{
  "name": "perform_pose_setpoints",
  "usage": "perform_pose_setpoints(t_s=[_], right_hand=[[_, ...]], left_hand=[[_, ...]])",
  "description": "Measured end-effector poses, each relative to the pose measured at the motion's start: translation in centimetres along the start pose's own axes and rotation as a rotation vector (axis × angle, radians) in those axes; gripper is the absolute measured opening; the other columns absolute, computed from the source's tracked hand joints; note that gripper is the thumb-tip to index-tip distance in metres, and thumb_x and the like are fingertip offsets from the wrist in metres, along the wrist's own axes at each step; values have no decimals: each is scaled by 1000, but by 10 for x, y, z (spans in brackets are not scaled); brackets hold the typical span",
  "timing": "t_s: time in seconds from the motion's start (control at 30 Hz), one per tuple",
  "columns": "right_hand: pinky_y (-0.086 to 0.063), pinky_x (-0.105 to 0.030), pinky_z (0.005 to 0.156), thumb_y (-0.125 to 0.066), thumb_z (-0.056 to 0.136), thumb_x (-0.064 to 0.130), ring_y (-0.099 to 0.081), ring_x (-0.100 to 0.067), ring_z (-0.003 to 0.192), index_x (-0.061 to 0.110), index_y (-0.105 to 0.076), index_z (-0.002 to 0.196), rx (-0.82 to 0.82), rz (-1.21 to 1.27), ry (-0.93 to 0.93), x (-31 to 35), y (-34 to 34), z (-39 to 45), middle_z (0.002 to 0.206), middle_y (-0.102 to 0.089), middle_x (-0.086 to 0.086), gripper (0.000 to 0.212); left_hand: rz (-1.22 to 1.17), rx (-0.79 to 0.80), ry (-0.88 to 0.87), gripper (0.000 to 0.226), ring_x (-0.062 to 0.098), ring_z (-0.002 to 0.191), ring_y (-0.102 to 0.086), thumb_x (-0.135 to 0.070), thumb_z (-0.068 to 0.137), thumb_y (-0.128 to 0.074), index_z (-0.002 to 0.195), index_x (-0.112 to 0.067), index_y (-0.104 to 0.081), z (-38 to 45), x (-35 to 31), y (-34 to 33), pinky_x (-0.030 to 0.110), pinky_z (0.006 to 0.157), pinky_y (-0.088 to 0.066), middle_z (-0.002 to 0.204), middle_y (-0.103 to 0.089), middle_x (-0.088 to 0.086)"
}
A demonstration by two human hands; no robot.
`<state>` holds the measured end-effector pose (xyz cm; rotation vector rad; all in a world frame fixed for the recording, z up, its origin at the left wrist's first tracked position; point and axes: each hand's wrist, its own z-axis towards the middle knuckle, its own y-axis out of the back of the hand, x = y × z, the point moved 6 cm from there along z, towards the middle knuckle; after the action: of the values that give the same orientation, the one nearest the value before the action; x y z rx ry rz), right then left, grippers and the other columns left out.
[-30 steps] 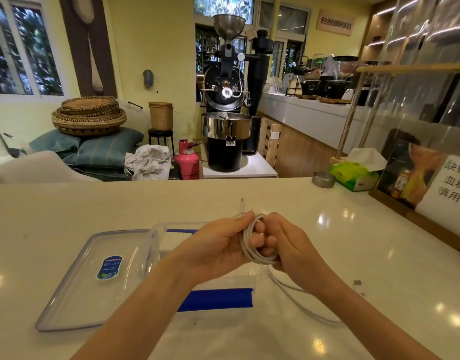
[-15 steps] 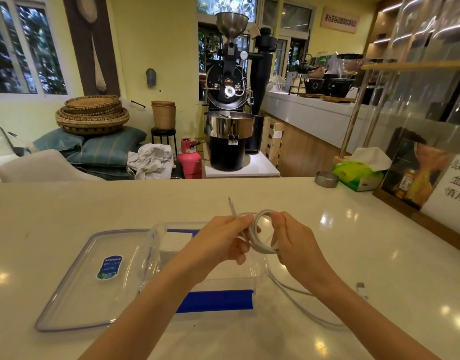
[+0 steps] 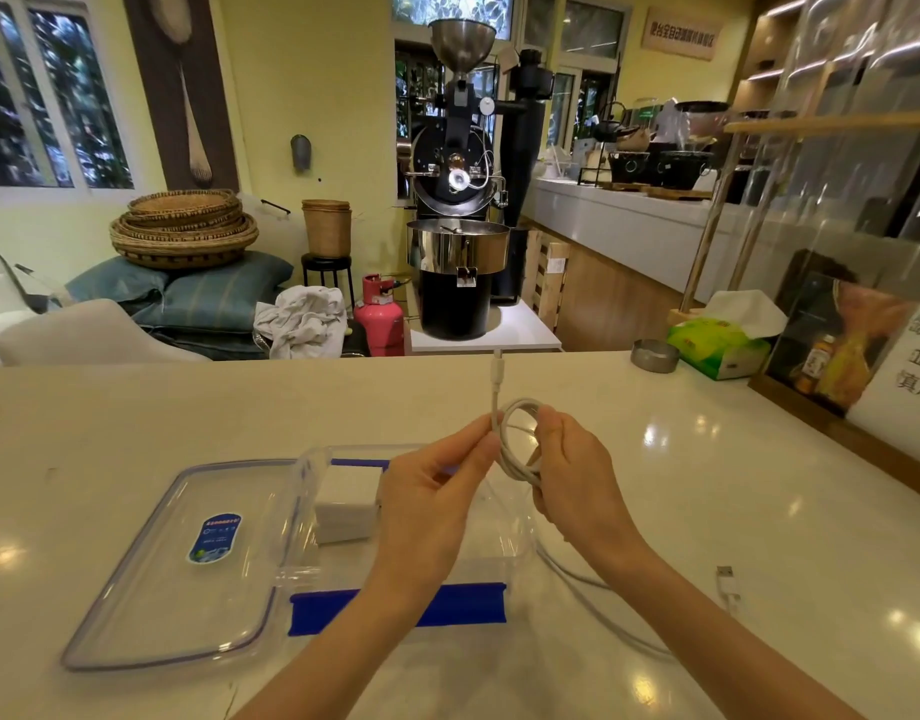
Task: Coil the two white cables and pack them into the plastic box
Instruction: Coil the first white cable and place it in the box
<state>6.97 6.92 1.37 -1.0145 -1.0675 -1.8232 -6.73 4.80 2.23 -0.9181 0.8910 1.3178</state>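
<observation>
Holding a coiled white cable (image 3: 517, 439) above the counter (image 3: 759, 485), both hands up over the clear plastic box (image 3: 312, 491). Right hand (image 3: 577, 480) is gripping the coil, fingers closed around the loops on the right side. Left hand (image 3: 437, 491) is pinching the cable's free end between thumb and fingertips just left of the coil; that end is sticking straight up, connector (image 3: 498, 367) on top.

Second white cable (image 3: 603, 615) is lying loose on the counter, running from near the box's right side out under the right forearm, with its USB plug (image 3: 726, 574) resting on the surface well to the right. Cannot tell if it is touching the box.

Box is sitting open on the counter, blue latch (image 3: 473, 608) on the near side, a white block (image 3: 346, 504) inside at the far-left corner. Lid (image 3: 136, 589) is lying flat just beside the box on the left, blue sticker (image 3: 214, 537) facing up.
</observation>
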Motion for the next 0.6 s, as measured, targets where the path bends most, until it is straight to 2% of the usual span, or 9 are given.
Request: perform_pose_setpoints(t_s=[0.1, 0.17, 0.23, 0.3, 0.4, 0.47, 0.57, 0.6], right_hand=[[-35, -11, 45, -28, 98, 29, -46, -8, 54, 15, -54, 88, -25, -77, 52, 1, 0, 0, 63, -48, 7, 30], [-38, -10, 42, -29, 98, 29, -47, -9, 54, 16, -53, 86, -40, -105, 82, 2, 1, 0, 62, -48, 6, 30], [-40, -8, 43, -29, 97, 30, -48, -10, 55, 22, -50, 80, -51, -104, 104, 2, 3, 0, 62, -50, 6, 28], [-42, -9, 44, -29, 97, 31, -48, -10, 54, 29, -44, 73, -56, -120, 126, 2, 4, 0, 62, -50, 6, 28], [-42, -9, 45, -31, 97, 29, -47, -10, 50, 32, -40, 68, -72, -149, 179, 5, 6, -2, 59, -49, 8, 30], [-40, -5, 44, -32, 96, 28, -48, -9, 49, 33, -38, 67, -57, -170, 199, 7, 4, -3, 58, -48, 10, 30], [-40, -5, 44, -31, 96, 30, -46, -8, 49, 30, -38, 67, -40, -182, 192, 7, 2, -5, 59, -46, 11, 29], [-40, -4, 45, -30, 95, 33, -46, -7, 49, 27, -39, 69, -36, -189, 204, 8, 1, -6, 59, -46, 11, 28]], left_hand=[[105, 21, 22, 23, 1, 94, -63, -41, 73, -57, 89, -30, -71, -1, 2, -1, 24, 90, -50, 92, -73, -15], [165, 59, 62, 18, 3, 102, -58, -39, 78, -58, 81, -28, -72, 1, 2, -2, 21, 90, -45, 107, -69, -11], [275, 135, 73, 14, 3, 110, -49, -36, 80, -59, 76, -30, -71, 5, -1, -3, 14, 84, -37, 120, -57, -13], [383, 233, 94, 14, 3, 112, -43, -33, 81, -60, 74, -30, -71, 9, -1, -4, 22, 88, -35, 123, -50, -15], [445, 329, 163, 14, 7, 114, -41, -26, 80, -63, 70, -25, -73, 15, -4, -4, 35, 96, -34, 127, -51, -10], [432, 395, 211, 14, 8, 109, -42, -20, 79, -65, 68, -20, -74, 18, -6, -6, 30, 89, -35, 123, -53, -9], [413, 469, 309, 13, 7, 99, -44, -16, 78, -66, 67, -15, -73, 20, -7, -9, 17, 69, -32, 109, -54, -12], [395, 480, 347, 15, 9, 100, -46, -15, 78, -66, 64, -15, -72, 20, -5, -10, 18, 68, -33, 107, -56, -11]])
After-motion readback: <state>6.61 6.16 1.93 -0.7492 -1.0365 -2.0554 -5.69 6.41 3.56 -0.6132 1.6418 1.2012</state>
